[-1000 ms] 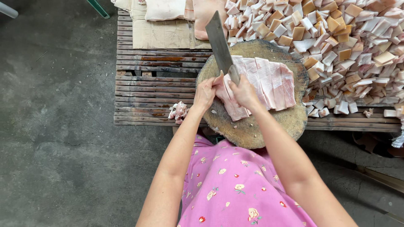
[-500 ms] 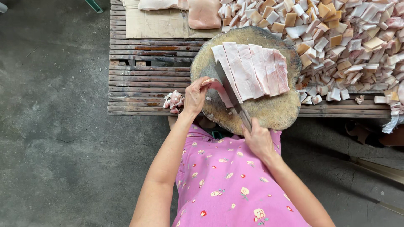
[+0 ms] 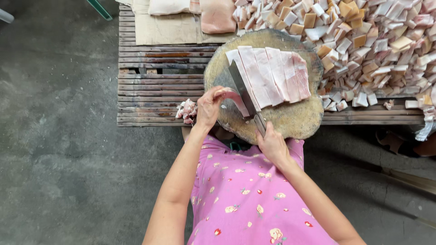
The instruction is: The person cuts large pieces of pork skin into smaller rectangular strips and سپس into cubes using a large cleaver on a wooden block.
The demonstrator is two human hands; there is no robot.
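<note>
A round wooden chopping block (image 3: 295, 120) rests on a slatted bamboo table (image 3: 150, 86). On it lies a slab of pale pink pork fat cut into long strips (image 3: 274, 75). My right hand (image 3: 271, 144) grips the handle of a cleaver (image 3: 240, 86), whose blade lies along the left edge of the strips. My left hand (image 3: 209, 106) holds one loose strip (image 3: 236, 100) at the block's left side, just beside the blade.
A large heap of small cut fat and skin cubes (image 3: 377, 41) covers the table's right part. Uncut slabs (image 3: 218, 16) lie on sacking at the back. A few scraps (image 3: 186, 110) sit at the table's front edge. Grey concrete floor spreads to the left.
The cleaver came down from raised above the slab to lie beside it. My left hand has drawn one strip away from the slab to the left.
</note>
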